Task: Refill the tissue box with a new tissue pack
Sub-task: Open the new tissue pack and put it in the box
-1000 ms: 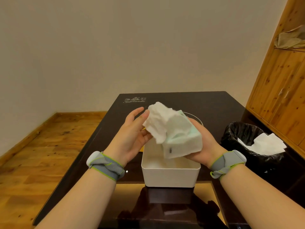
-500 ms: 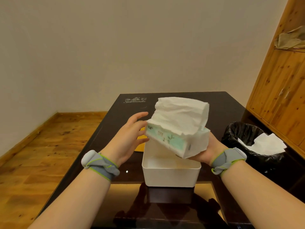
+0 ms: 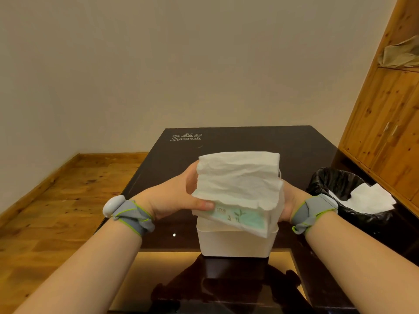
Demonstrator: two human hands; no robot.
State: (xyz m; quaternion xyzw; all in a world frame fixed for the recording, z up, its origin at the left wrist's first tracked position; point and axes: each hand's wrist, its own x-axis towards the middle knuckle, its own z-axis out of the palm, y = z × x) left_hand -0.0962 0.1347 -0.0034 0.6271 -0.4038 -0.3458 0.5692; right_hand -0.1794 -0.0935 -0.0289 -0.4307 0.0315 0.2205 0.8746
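Observation:
A white tissue pack (image 3: 240, 219) with a mint-green printed wrapper sits tilted in the top of the open white tissue box (image 3: 235, 243), its right end lower. A loose white tissue sheet (image 3: 238, 180) stands up out of the pack. My left hand (image 3: 172, 198) grips the pack's left end, thumb on the wrapper. My right hand (image 3: 291, 205) holds the right end, mostly hidden behind the pack. Both wrists wear grey bands.
The box stands on a dark glossy table (image 3: 249, 141) near its front. A black-lined waste bin (image 3: 347, 196) with white tissue paper in it is at the right. A wooden cabinet (image 3: 390, 123) lines the right wall. Wooden floor lies to the left.
The pack has turned from upright in my right hand to lying flat, and has come down into the box's opening. My left hand has closed on its left end.

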